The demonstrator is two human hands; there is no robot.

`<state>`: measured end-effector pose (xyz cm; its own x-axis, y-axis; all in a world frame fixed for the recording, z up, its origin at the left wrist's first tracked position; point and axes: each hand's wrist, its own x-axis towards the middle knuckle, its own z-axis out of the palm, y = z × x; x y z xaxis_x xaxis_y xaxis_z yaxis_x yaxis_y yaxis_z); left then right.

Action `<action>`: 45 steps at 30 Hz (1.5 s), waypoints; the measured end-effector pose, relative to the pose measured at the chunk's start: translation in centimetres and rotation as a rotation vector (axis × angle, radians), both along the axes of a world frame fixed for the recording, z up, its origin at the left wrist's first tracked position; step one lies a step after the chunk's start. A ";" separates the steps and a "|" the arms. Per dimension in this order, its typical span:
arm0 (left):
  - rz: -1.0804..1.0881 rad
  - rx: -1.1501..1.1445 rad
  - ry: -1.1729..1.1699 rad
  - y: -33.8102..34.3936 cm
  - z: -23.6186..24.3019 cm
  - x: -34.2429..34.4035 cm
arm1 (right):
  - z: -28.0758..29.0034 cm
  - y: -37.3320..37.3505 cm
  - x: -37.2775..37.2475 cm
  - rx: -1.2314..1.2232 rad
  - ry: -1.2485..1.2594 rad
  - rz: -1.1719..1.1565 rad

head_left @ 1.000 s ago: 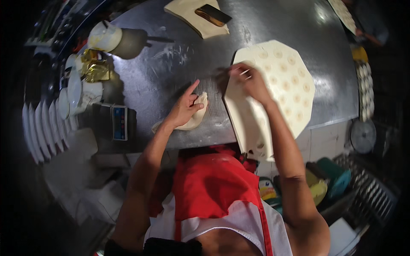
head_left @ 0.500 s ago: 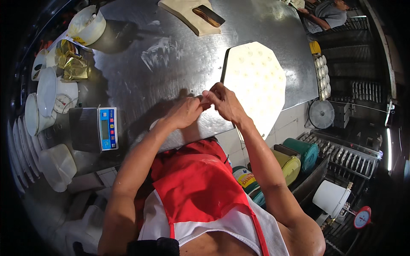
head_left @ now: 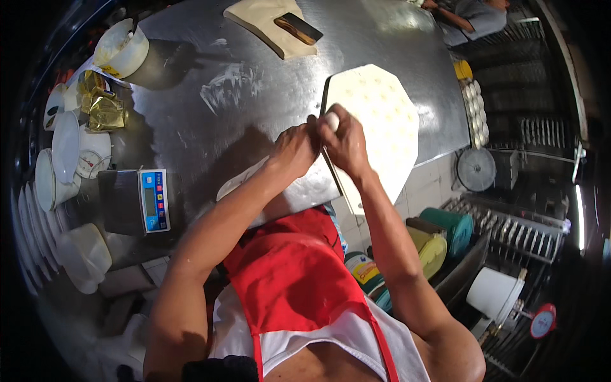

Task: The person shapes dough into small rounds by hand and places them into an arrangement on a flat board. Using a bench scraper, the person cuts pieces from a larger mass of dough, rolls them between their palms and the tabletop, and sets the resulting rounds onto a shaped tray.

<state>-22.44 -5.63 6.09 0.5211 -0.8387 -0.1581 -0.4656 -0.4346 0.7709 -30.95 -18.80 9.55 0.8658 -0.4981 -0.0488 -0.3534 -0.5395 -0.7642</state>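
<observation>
My right hand (head_left: 347, 145) is closed round a small pale dough ball (head_left: 332, 121), whose top pokes out between thumb and fingers. Pressed against it is my left hand (head_left: 296, 148), its fingers curled; whatever they grip is hidden. Both hands are above the left edge of a white many-sided board (head_left: 400, 118), which bears several pale round pieces in rows, overexposed and hard to make out. A flat pale piece of dough (head_left: 237, 181) lies on the steel table under my left forearm.
On the steel table (head_left: 184, 108), a dough slab (head_left: 258, 19) with a dark-bladed scraper (head_left: 299, 28) lies at the far side. A digital scale (head_left: 153, 200), gold foil packs (head_left: 105, 113) and a white bucket (head_left: 124, 51) stand left. Lidded bins (head_left: 447, 226) are at right; another person (head_left: 474, 19) is far right.
My hands have come tighter together and shifted slightly right over the board's edge. The dough ball now shows in my right hand. The whole view has shifted a little.
</observation>
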 end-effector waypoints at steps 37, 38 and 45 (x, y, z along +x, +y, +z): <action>0.020 0.020 -0.063 -2.3 2.7 -1.4 | 0.4 -3.9 0.6 0.193 -0.011 0.011; 0.014 0.016 -0.067 -3.4 2.1 -1.2 | 0.4 -4.6 0.9 0.116 -0.031 -0.003; 0.084 0.108 0.187 -9.3 -6.9 1.3 | -2.5 -11.2 -1.4 0.223 -0.093 0.085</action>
